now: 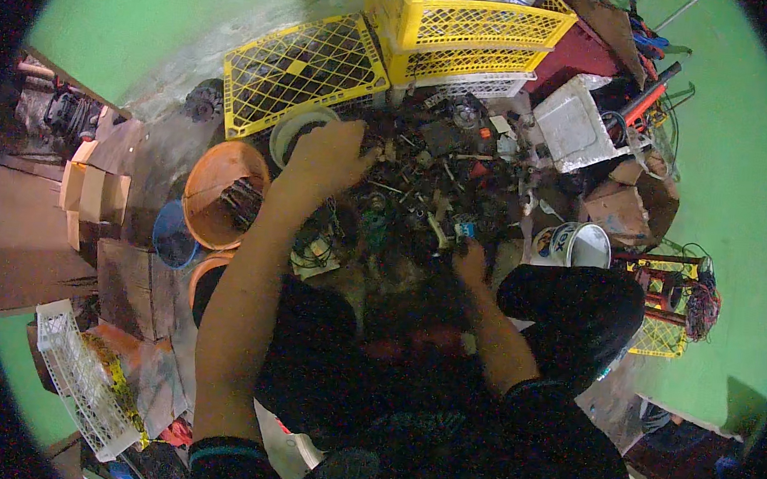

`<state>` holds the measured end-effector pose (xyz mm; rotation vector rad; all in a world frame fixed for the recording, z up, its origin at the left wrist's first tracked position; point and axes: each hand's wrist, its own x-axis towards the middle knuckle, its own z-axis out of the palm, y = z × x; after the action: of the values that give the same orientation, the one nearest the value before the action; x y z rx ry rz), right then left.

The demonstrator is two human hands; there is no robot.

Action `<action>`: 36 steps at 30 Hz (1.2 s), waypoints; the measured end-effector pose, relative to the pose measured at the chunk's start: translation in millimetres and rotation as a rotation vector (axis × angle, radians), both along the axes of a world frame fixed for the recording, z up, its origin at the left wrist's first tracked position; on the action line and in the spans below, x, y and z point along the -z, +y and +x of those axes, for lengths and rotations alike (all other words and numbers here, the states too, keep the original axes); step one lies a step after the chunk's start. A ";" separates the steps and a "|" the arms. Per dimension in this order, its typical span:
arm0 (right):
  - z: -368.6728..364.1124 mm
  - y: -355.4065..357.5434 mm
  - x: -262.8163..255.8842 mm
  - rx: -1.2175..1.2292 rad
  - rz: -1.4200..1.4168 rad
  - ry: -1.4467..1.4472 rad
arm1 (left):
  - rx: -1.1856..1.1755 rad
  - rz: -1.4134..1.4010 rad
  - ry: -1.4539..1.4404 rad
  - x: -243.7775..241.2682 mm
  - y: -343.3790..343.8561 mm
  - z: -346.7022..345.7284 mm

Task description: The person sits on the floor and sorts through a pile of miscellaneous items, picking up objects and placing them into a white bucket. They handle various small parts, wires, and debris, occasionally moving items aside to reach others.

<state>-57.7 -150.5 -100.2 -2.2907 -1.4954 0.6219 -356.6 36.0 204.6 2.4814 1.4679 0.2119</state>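
Note:
My left hand (333,154) reaches forward over the near side of a pale round tub (285,140), with its back towards me. Its fingers bend down out of sight, so whether they hold anything is hidden. Lower and to the right, my right hand (471,261) is beside a small blue-and-white item (465,230); touching or gripping cannot be made out. Between and beyond both hands spreads a dark heap of mixed metal parts and scraps (421,169). A pale elongated piece (436,231) lies just left of my right hand.
Left of the heap stand an orange bucket (195,188) with dark rods inside and a blue bucket (168,229). Yellow crates (482,25) are stacked at the back beside a tilted yellow crate (234,92). On the right are a white bucket (558,243) and a cardboard box (622,208).

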 end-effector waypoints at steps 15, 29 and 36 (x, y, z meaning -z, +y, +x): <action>-37.8 37.1 -32.7 -0.160 -0.371 -0.121 | 0.214 -0.159 0.111 23.1 -8.6 49.1; -45.2 106.2 -169.0 0.145 0.010 1.221 | 0.155 -0.269 -0.002 32.9 -10.2 42.3; -111.2 86.3 -209.7 -0.305 0.514 0.442 | -0.118 -0.462 -0.342 2.6 -24.5 41.6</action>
<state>-168.9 -64.3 109.5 -1.4473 -1.5615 0.6718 -314.9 11.5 202.0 1.8899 1.3376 0.2674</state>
